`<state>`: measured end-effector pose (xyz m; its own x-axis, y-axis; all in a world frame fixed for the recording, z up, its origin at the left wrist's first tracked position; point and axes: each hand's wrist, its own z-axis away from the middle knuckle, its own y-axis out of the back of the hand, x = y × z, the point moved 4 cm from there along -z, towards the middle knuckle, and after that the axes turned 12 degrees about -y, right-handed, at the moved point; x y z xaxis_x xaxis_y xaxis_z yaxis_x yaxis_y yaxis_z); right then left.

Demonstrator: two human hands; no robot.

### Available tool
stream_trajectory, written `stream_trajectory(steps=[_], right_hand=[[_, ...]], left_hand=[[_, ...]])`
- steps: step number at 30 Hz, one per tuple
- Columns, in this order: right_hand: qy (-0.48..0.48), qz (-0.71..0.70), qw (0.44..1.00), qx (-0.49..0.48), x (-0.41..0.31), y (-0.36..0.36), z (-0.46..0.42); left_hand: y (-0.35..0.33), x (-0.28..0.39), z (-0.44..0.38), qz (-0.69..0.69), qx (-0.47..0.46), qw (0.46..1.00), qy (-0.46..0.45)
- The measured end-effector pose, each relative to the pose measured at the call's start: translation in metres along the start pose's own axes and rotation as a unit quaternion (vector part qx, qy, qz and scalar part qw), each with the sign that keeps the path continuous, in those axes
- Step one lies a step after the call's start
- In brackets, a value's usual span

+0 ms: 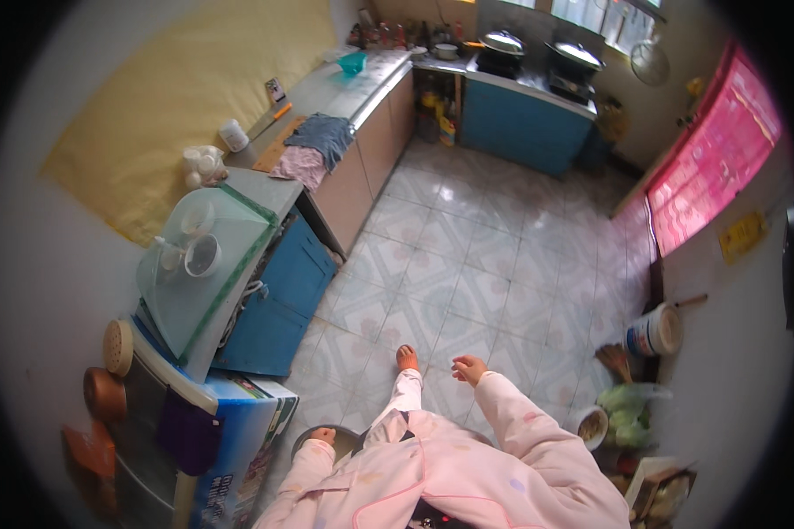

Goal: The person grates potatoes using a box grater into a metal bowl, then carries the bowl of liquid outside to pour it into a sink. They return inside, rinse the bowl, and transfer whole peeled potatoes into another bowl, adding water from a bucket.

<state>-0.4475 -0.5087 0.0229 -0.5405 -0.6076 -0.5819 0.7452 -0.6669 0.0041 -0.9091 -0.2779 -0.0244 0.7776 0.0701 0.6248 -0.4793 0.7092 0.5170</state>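
Note:
My left hand [324, 434], curled, shows at the lower left over a round metal basin [345, 436]; whether its fingers grip the rim cannot be told. Out in front of my body, above the tiled floor, my right hand [470, 369] holds nothing, its fingers loosely bent and apart. One foot in an orange slipper [407, 358] stands forward on the tiles. On the left, a blue cabinet [271, 304] has a mesh food cover [172, 291] on top, with bowls under it.
A chest freezer [228, 430] stands close on my left. Along the left wall, a counter [334, 92] holds a knife [270, 121] and cloths [317, 142]. Covered pans [503, 43] sit on the far stove. At right are a pink curtain [714, 152], a white bucket [654, 330] and green vegetables [625, 413].

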Motion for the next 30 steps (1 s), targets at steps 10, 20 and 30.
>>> stream_trajectory(steps=[10,20,30], right_hand=[[-0.119,-0.081,0.948,0.285,-0.037,0.202,-0.123],[-0.280,-0.234,0.888,0.279,-0.053,0.234,-0.156],[-0.082,-0.134,0.955,0.251,-0.400,0.335,-0.370]], left_hand=[[0.001,0.195,-0.247,-0.155,0.043,0.969,-0.186],[0.097,0.537,-0.453,0.065,0.168,0.937,-0.299],[0.257,0.744,-0.613,0.216,0.271,0.887,-0.306]])
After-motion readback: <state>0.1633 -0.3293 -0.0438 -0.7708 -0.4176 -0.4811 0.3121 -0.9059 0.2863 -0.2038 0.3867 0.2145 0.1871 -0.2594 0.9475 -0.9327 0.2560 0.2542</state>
